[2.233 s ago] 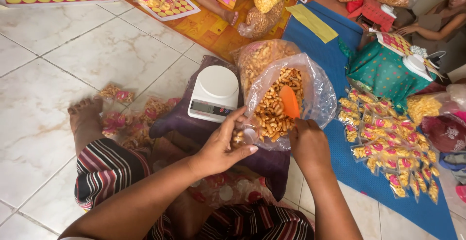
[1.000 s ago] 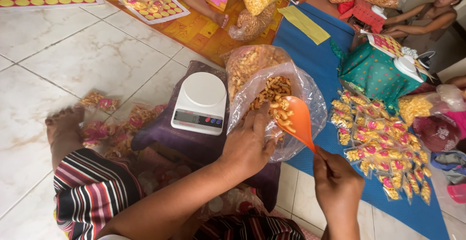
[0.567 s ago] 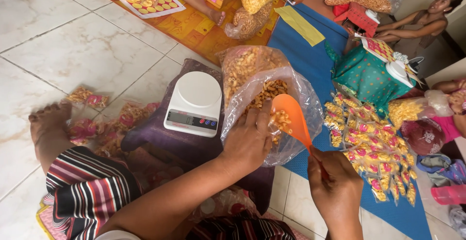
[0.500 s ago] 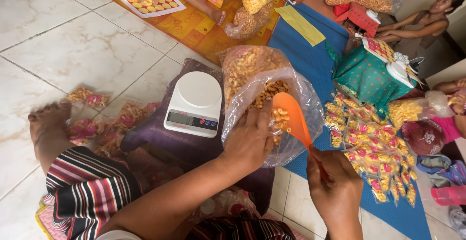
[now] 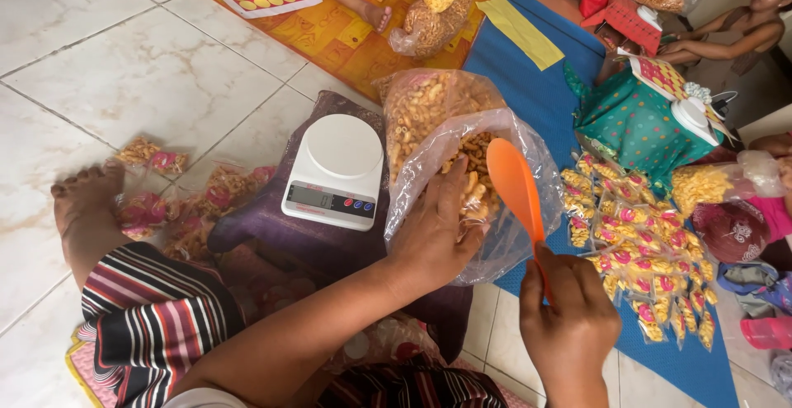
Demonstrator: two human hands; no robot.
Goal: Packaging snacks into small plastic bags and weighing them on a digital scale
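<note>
my left hand (image 5: 433,239) grips the near rim of the clear bag (image 5: 503,235) of snacks (image 5: 472,179), fingers curled over the plastic and holding the mouth open. my right hand (image 5: 569,321) is closed round the handle of the orange scoop (image 5: 516,189), whose blade stands tilted over the right side of the bag's mouth. the bag sits just right of the white scale (image 5: 334,169), which rests on a dark purple cloth (image 5: 264,231). a second bag of snacks (image 5: 425,103) touches the first on its far side. right of the bag, small filled packets (image 5: 639,247) lie in rows on a blue mat (image 5: 536,94). more packets (image 5: 153,156) lie on the tiled floor (image 5: 124,70), left of the scale.
</note>
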